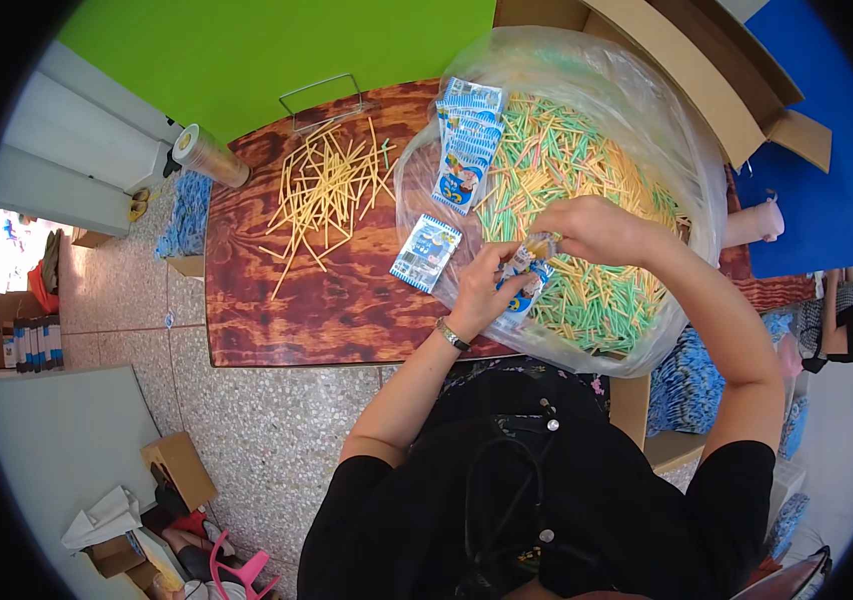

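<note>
A small blue-and-white printed packet (pixel 526 288) is gripped at its side by my left hand (pixel 481 290), which wears a wristwatch. The fingers of my right hand (pixel 591 230) are pinched together at the packet's upper end, where something yellowish shows; what exactly they hold is too small to make out. Both hands are over the near left part of a big clear plastic bag (pixel 691 170), spread wide and full of short green, yellow and pinkish sticks (pixel 586 150). Left of my left hand lies another flat packet (pixel 424 253).
A fanned stack of packets (pixel 469 150) lies on the bag's left side. Long yellow sticks (pixel 331 190) are strewn over the red-brown table (pixel 276 325), near a wire stand (pixel 326 105). A cardboard box (pixel 681 60) borders the bag. Packets fill boxes (pixel 686 385) below; another person (pixel 836 325) is at right.
</note>
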Demonstrator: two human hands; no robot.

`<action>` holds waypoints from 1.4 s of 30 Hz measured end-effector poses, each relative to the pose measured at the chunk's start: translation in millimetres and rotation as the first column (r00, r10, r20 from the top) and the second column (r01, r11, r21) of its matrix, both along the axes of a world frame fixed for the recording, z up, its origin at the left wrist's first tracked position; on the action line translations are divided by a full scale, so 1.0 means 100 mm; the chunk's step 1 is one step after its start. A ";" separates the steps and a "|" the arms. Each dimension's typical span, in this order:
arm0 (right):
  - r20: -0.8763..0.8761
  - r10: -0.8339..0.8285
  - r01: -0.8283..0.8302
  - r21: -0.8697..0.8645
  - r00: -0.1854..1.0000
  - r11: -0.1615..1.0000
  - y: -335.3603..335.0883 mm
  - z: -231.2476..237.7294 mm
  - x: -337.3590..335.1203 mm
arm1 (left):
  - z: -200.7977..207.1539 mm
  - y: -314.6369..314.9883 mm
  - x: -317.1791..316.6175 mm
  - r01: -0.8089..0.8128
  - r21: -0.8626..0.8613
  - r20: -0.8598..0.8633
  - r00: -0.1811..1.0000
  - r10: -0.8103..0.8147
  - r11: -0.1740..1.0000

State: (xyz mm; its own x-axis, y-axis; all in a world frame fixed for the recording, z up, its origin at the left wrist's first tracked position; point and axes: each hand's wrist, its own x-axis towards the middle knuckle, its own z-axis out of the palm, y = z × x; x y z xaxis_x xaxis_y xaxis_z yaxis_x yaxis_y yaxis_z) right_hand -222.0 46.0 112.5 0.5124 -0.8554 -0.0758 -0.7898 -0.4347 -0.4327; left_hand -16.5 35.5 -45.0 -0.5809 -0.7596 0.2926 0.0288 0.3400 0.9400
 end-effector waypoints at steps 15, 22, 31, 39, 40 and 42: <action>0.378 -0.373 0.446 -0.127 0.847 0.886 -0.62 -0.56 0.42 | -0.05 0.12 0.13 -0.105 0.069 0.125 0.987 0.096 0.992; 0.311 -0.454 0.519 -0.172 0.835 0.837 -0.84 -1.08 0.34 | -0.09 0.05 0.13 0.013 -0.386 0.263 0.960 0.096 0.922; -0.340 -0.261 0.272 -0.014 0.903 0.962 0.18 -0.82 0.25 | -0.10 0.08 0.12 -0.105 -0.363 0.251 0.946 0.206 0.926; -0.316 -0.366 0.310 -0.213 0.875 0.927 0.33 -0.88 0.25 | -0.15 0.07 0.10 -0.116 -0.406 0.282 0.927 0.246 0.906; -0.369 -0.346 0.289 -0.202 0.863 0.936 0.33 -0.89 0.25 | -0.16 0.06 0.09 -0.114 -0.409 0.281 0.928 0.243 0.906; -0.334 -0.355 0.314 -0.173 0.873 0.934 0.35 -0.88 0.26 | -0.13 0.08 0.09 -0.124 -0.398 0.282 0.926 0.250 0.909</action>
